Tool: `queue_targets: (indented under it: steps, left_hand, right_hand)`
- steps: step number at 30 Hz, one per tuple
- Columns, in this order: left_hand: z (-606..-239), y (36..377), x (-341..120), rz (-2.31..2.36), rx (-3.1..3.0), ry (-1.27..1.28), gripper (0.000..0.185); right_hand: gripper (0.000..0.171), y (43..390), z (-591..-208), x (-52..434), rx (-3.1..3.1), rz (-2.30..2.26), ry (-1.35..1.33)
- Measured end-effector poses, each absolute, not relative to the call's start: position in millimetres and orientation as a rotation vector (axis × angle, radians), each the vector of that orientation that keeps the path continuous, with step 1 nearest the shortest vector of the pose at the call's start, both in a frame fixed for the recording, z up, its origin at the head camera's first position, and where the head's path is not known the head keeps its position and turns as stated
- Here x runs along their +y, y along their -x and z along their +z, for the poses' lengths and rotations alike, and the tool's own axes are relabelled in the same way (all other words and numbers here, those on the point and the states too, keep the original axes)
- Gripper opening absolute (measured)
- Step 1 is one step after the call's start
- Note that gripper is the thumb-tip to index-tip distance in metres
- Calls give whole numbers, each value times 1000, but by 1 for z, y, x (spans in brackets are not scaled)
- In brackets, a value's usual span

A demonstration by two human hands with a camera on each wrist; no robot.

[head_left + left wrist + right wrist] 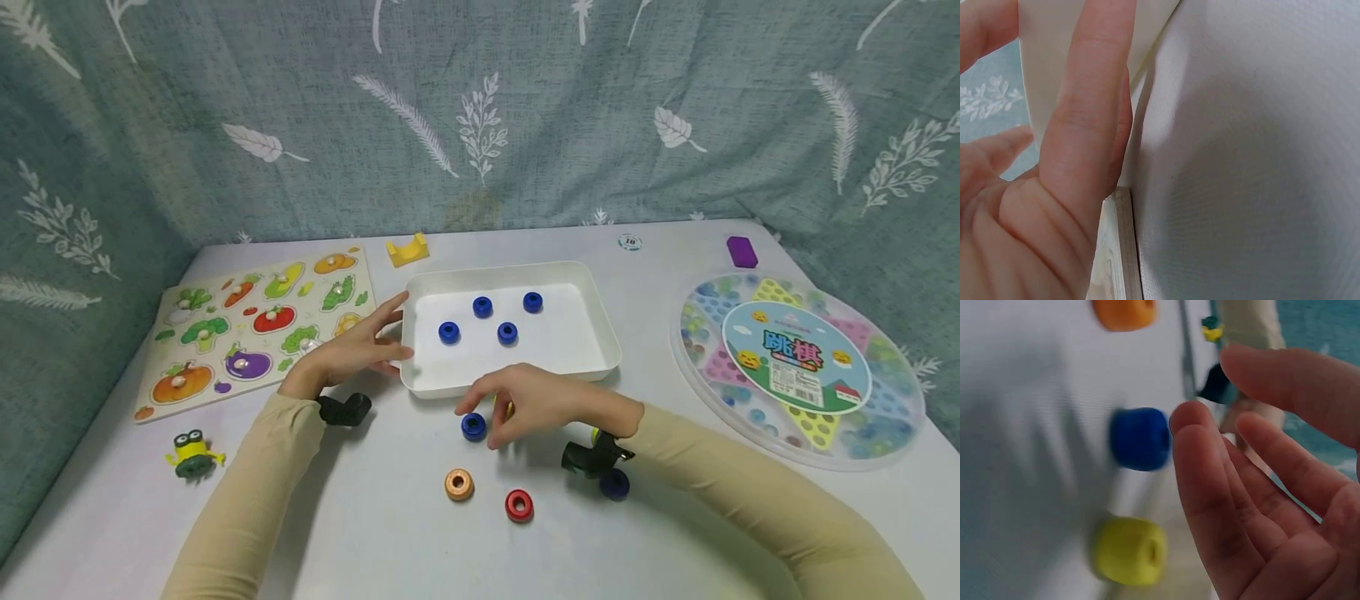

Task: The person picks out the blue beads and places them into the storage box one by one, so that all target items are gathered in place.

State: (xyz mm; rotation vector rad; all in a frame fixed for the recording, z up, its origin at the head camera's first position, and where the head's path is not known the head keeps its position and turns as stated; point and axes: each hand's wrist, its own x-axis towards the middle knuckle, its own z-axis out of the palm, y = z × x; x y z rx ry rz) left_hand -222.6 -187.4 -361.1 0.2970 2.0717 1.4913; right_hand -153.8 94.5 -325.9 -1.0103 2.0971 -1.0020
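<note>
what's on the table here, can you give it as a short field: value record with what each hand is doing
left hand: left hand rests straight fingers against the left wall of the white tray
right hand: right hand reaches for the blue ring in front of the tray, not gripping it
in tray: four blue rings
loose on table: orange ring, red ring, yellow ring
left side: vegetable puzzle board, small yellow toy figure
right side: round marble game box
</note>
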Motion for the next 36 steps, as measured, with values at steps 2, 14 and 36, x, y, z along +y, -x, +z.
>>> queue_targets:
  steps: [2, 14, 36]
  left_hand:
    - [-362, 222, -188, 1491, 2069, -293, 92]
    - [-361, 221, -188, 1489, 2064, -298, 94]
    - [-362, 221, -187, 1505, 2060, -319, 93]
  right_hand:
    - [42, 152, -334, 92, 2092, -989, 997]
    - [42, 152, -347, 79, 2187, -951, 981]
    - [31, 150, -355, 83, 2221, -878, 1037]
